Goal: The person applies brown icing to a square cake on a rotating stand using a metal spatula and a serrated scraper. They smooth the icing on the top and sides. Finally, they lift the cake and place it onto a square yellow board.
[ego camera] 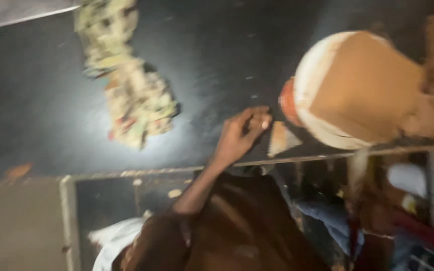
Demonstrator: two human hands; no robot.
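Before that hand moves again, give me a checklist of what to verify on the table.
1. Hand over the dark table, near its front edge: ok.
2. Grip on anything: cannot tell, the picture is blurred.
3. Small triangular piece just right of the hand, touching or apart: cannot tell.
4. Room on the right: not ok, the big round tan object sits close beside the piece.
5. Room on the left: ok, the crumpled patterned heap lies well apart.
6. Other hand: cannot tell, not in view.
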